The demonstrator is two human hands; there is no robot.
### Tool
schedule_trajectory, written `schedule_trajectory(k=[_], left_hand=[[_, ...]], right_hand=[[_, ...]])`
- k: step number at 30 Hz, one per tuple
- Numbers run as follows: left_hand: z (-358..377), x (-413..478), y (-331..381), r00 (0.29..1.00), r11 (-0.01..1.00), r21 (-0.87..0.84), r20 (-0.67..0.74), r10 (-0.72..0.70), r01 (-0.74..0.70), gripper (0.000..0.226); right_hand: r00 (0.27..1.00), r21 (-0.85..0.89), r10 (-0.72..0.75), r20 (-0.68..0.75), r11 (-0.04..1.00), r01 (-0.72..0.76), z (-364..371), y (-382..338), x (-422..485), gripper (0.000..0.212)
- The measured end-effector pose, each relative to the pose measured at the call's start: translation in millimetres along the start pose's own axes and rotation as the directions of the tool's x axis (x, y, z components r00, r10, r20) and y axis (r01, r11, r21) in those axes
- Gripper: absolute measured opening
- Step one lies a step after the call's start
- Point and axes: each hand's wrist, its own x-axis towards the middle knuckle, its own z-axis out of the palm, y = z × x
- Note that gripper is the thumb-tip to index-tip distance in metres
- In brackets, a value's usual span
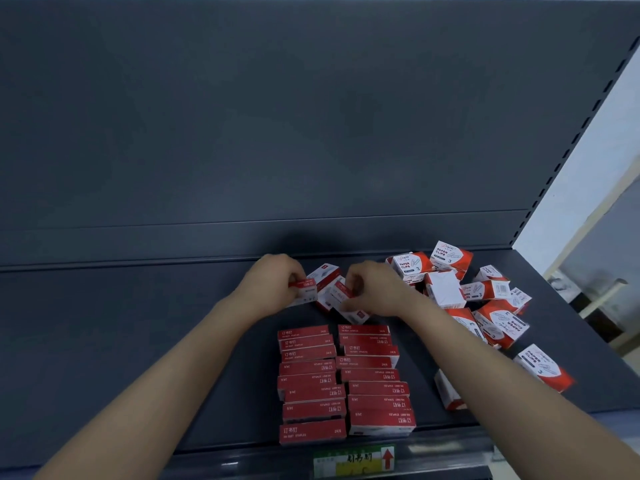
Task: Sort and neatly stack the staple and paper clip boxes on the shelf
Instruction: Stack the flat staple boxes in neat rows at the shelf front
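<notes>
Pinching a staple box [304, 289], the left hand [273, 282] faces the right hand [374, 289], apparently gripping another.

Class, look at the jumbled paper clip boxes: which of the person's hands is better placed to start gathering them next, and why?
The right hand. The paper clip boxes lie scattered just beside it on the shelf's right side, while the left hand would have to cross over.

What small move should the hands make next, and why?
Probably bring the staple box in the left hand down to the far end of the left row. The two rows are tidy, and loose staple boxes remain behind them.
</notes>
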Motion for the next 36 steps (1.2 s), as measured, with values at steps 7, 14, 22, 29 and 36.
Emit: schedule_trajectory(k=[7,14,22,29,36], left_hand=[[6,-9,13,0.983,0.999,-0.008,0.178,0.046,-0.045,0.024],[6,3,8,0.957,0.998,-0.033,0.284,0.065,-0.058,0.019],[16,60,3,0.995,0.996,-0.069,0.072,0.063,-0.059,0.043],[22,73,-2,0.983,0.999,0.018,0.18,-0.041,0.038,0.053],[28,63,-11,0.984,0.999,0.016,0.173,-0.04,0.038,0.041]], right_hand=[[0.972,-0.02,-0.105,0.212,0.994,0.112,-21,-1,-13,0.025],[0.961,-0.054,-0.118,0.252,0.989,0.136,-15,2,-3,0.024],[0.997,-0.195,-0.073,0.008,0.978,0.073,-6,1,31,0.024],[0.993,-0.137,-0.095,0.063,0.985,0.103,5,5,41,0.044],[0.98,-0.149,-0.165,0.115,0.972,0.181,7,2,44,0.047]])
